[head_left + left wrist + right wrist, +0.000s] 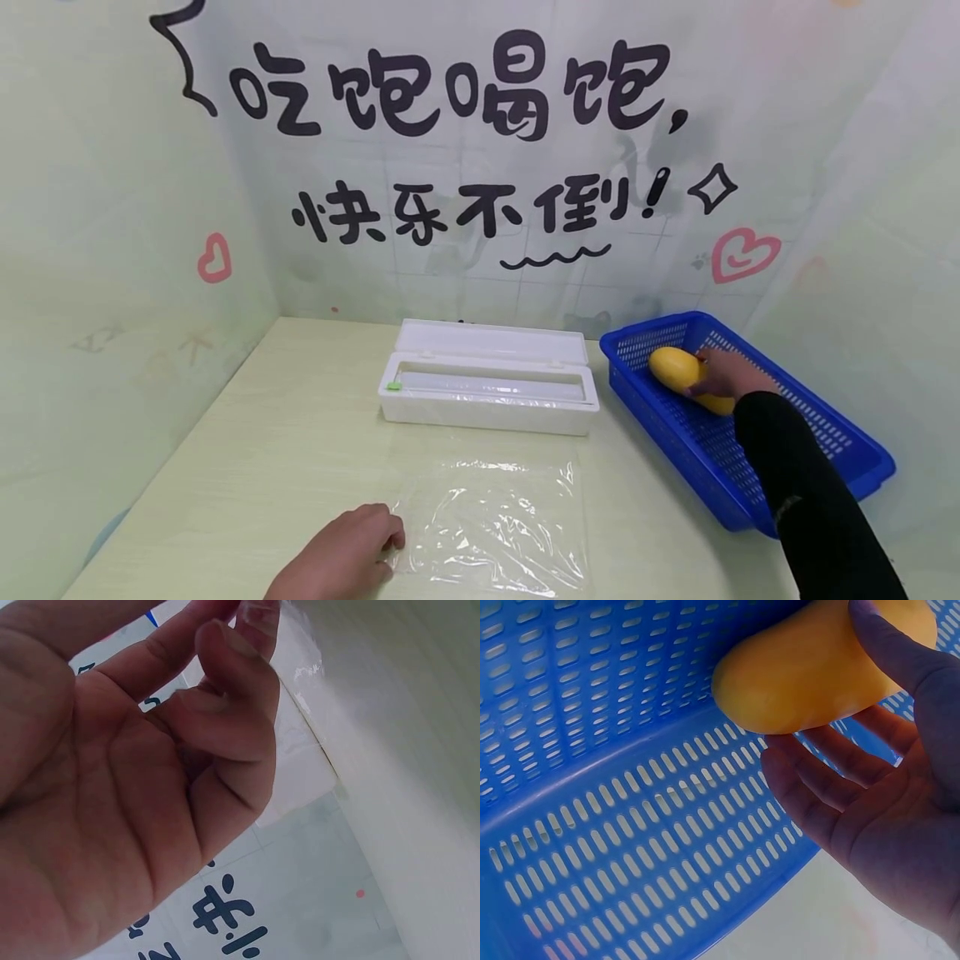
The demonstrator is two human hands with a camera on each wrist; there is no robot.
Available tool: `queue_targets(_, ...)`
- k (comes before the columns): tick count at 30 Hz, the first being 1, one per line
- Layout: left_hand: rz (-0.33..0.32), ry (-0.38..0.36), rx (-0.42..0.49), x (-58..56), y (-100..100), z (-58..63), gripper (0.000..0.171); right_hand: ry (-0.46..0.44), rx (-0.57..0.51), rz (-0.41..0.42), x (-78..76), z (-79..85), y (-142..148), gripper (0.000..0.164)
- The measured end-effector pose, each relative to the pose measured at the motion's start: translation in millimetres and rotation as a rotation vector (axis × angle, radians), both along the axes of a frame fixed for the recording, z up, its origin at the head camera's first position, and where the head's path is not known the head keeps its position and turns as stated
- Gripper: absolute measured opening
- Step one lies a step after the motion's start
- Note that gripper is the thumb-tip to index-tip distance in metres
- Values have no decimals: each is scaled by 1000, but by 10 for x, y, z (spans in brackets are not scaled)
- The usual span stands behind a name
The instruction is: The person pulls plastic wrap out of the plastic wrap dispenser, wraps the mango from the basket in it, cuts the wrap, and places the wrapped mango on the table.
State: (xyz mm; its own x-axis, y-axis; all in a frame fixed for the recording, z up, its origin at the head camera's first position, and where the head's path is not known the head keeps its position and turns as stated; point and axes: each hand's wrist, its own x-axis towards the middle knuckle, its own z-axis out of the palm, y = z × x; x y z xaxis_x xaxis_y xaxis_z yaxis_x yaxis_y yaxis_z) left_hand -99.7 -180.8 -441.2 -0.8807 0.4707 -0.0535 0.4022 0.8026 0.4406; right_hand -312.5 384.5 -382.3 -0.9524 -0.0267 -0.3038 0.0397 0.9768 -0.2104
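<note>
In the blue basket (pixel 660 442) at the right, my right hand (pixel 731 375) grips a smooth yellow mango (pixel 672 367). The right wrist view shows the thumb (pixel 889 637) over the mango (pixel 802 675) and the other fingers curled beneath it. A see-through sheet of cling film (pixel 495 525) lies wrinkled and shiny on the table in front. At its left edge my left hand (pixel 337 554) pinches the film with curled fingers. Up close in the left wrist view, the ring and little fingers (pixel 225 727) bend into the palm, while the thumb tip is out of frame.
A white cling film dispenser box (pixel 487 417) stands at the back middle, its lid (pixel 491 340) raised and a small green slider (pixel 393 386) at its left. Behind it rises a printed cloth backdrop (pixel 450 283). The pale table (pixel 300 433) extends left of the film.
</note>
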Motion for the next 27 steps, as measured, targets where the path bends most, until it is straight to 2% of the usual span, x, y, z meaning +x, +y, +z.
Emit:
queue_targets(8, -8, -22, 3, -37, 19, -14, 19, 16, 48, 33, 32, 43, 61, 87)
queue_targets(14, -13, -14, 4, -35, 4, -24, 19, 33, 26, 11, 43, 110, 95, 91)
queue_targets(27, -16, -24, 13, -46, 9, -19, 20, 152, -14, 46, 150, 247, 123, 91)
